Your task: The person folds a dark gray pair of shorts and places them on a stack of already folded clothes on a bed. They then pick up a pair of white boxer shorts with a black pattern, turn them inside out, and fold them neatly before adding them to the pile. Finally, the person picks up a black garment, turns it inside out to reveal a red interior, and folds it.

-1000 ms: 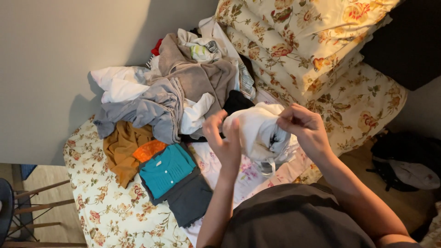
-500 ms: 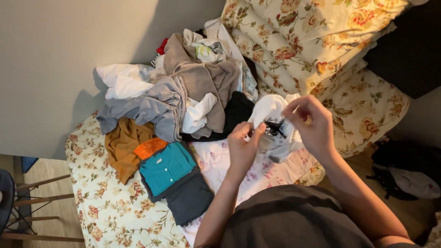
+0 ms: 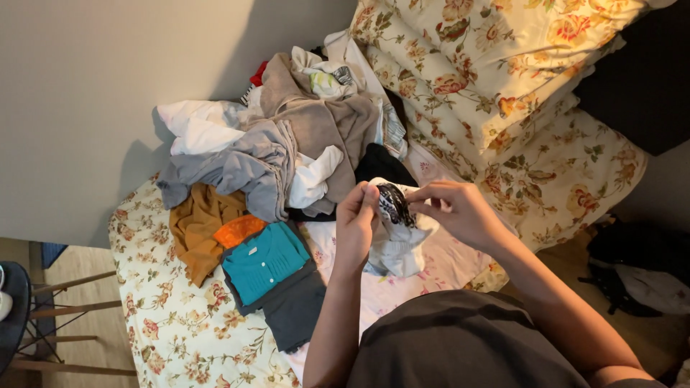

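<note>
Floral bedding (image 3: 180, 323) covered the bed, which was pushed against a plain pale wall (image 3: 93, 86), and a wooden chair (image 3: 29, 316) stood on the floor well off to the left of the hands. Both hands were raised over the mattress, in front of the person's dark shirt (image 3: 460, 345). The left hand (image 3: 357, 226) was closed, thumb and fingers pinching the near edge of a small white garment (image 3: 399, 248) with a black patterned band (image 3: 393, 203) along its top. The right hand (image 3: 460, 212) was curled, its fingertips pinching the same band from the other side, so the garment hung bunched between and just below the two hands.

Just left of the left hand, and lower, lay a folded teal polo shirt (image 3: 264, 262) on top of a folded dark grey garment (image 3: 298, 312). Further left lay an orange cloth (image 3: 237, 230) and a crumpled mustard garment (image 3: 198, 230). Beyond the hands, toward the wall, a heap of unfolded laundry (image 3: 287, 144) held grey, beige and white pieces, with a black item (image 3: 381, 165) at its near edge, close above the left hand. Above and to the right of the right hand, floral pillows (image 3: 503, 79) were stacked.
</note>
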